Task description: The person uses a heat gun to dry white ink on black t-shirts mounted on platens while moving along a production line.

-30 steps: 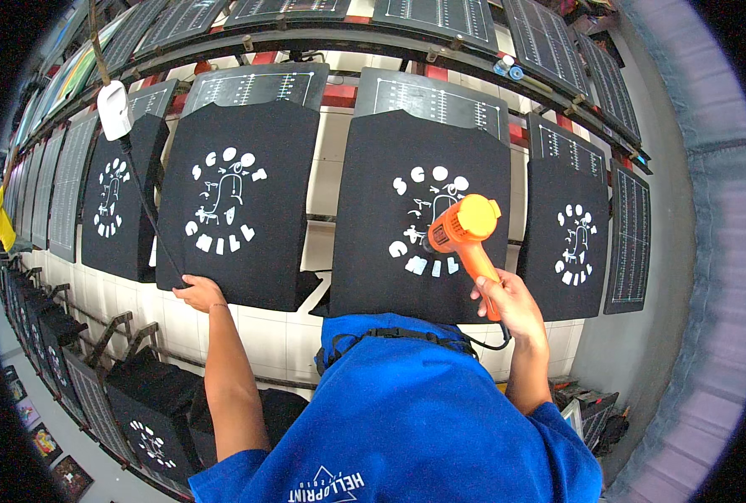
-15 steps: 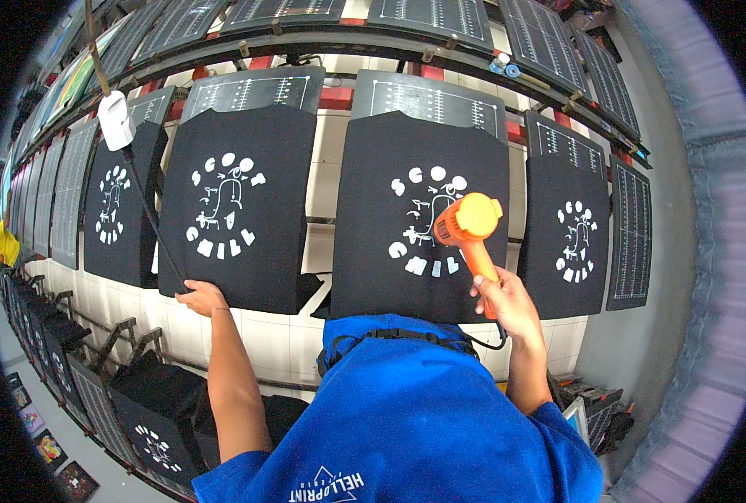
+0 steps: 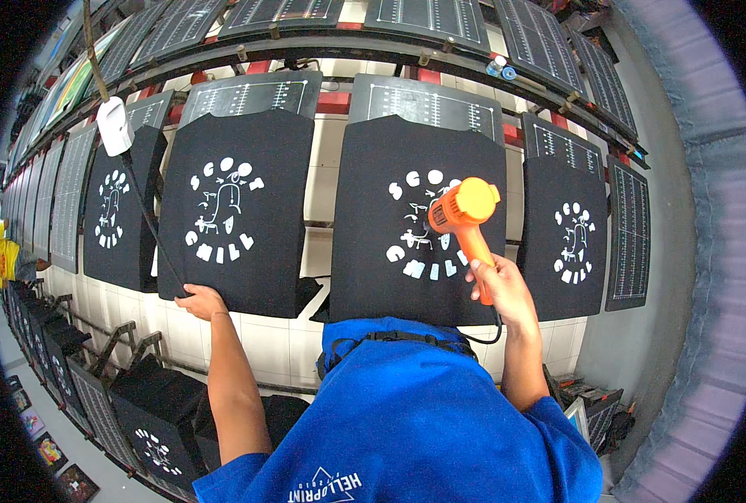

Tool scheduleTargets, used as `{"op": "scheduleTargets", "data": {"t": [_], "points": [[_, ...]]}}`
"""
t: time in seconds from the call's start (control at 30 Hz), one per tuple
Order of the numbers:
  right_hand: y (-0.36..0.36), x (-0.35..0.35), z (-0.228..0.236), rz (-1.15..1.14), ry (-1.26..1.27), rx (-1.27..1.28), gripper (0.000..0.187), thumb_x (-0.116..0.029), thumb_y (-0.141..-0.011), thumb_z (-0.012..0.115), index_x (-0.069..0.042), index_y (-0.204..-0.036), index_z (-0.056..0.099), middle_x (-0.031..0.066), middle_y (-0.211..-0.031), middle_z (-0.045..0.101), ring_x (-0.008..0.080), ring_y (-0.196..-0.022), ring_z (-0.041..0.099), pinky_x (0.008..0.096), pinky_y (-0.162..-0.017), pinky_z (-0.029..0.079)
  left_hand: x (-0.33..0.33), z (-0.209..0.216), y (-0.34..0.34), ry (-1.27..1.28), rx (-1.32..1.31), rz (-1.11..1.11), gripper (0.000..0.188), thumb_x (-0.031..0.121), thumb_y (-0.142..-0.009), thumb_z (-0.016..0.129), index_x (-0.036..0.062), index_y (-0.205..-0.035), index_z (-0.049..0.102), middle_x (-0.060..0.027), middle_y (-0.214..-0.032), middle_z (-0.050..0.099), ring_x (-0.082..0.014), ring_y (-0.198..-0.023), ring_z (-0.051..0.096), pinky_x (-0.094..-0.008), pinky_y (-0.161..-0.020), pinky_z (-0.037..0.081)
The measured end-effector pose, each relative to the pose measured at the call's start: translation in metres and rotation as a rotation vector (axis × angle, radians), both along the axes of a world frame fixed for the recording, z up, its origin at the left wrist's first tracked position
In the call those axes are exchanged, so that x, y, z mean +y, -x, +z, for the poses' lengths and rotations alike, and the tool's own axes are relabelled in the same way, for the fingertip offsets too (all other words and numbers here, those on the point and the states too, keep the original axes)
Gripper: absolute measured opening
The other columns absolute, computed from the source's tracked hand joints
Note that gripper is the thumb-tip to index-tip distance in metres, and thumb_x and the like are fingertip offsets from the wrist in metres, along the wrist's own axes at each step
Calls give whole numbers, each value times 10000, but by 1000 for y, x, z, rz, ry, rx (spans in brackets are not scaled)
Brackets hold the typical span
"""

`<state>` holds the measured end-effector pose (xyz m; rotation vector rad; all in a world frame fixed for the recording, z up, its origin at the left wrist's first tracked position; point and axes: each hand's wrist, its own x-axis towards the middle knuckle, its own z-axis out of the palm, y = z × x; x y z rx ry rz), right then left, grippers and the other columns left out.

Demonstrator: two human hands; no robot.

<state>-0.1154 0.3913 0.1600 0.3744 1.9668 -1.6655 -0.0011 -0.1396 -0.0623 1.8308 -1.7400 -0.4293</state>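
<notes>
My right hand (image 3: 504,287) is closed round the handle of an orange heat gun (image 3: 467,210). Its body hangs over the white print on a black T-shirt (image 3: 364,268), which is spread on a grey pallet (image 3: 423,96). Part of that print is hidden behind the gun. To the left, my left hand (image 3: 202,302) is closed on a black cable (image 3: 156,226) at the lower edge of a second black T-shirt (image 3: 280,201). The cable runs up to a white socket block (image 3: 115,126) hanging from above.
Another printed black T-shirt (image 3: 564,243) lies to the right, and one more (image 3: 121,218) to the left. A dark rail (image 3: 339,46) crosses behind, with a small bottle (image 3: 496,65) on it. At the far left stands a person in yellow (image 3: 2,256). A grey curtain (image 3: 708,168) hangs at right.
The heat gun has shifted slightly left and up over the print, in my right hand. My left hand stays at the shirt's edge. More of the person in yellow shows at the far left.
</notes>
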Motion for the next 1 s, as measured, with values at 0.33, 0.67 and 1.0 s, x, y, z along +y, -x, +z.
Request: {"op": "scheduleTargets", "data": {"t": [0.33,0.67,1.0], "points": [[-6,2,5,58,-20,-28,292,-248,-928,582,15,-1055,581,31,-768,596,84,-543,542,217,-522,458,-1,0,0,-11,17,-5,592,375,-959,432,-34,-1374,328,-335,-1203,536,-472,-1082,549,-513,-941,425],[1,7,2,51,34,-52,319,-262,-920,588,20,-1069,586,37,-766,605,90,-538,542,215,-525,451,-1,-2,-2,8,37,-8,583,357,-963,431,-47,-1371,331,-333,-1236,515,-466,-1107,538,-502,-964,419],[24,-2,-4,-57,44,24,290,-241,-916,596,12,-1058,592,23,-749,597,79,-520,542,210,-487,431,3,5,0,-58,151,-42,576,310,-986,392,-74,-1401,288,-321,-1319,454,-445,-1180,498,-466,-1023,391]]}}
